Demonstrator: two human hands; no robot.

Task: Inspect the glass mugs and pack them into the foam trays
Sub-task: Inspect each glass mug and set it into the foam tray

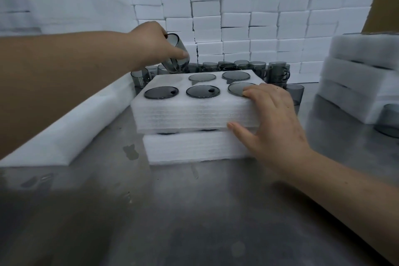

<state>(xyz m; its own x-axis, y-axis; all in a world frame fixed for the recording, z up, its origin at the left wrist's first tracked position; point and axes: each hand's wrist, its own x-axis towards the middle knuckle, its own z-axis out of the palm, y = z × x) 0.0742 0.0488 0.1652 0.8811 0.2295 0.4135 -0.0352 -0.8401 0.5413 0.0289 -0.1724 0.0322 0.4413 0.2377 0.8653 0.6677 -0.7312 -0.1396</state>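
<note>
A white foam tray [194, 114] lies on a second foam tray [194, 149] in the middle of the steel table. Several smoky grey glass mugs [203, 91] sit sunk in its holes; the hole at the back left shows no mug. My left hand [154, 44] grips a tilted grey mug [176, 54] just above and behind the tray's back left corner. My right hand [274, 119] rests on the tray's front right corner, fingers spread, thumb against its front face.
Loose grey mugs [254, 69] crowd behind the tray. A wall of white foam blocks [259, 24] rises at the back. Stacked foam trays [358, 80] stand at the right, a long foam slab [71, 131] lies at the left.
</note>
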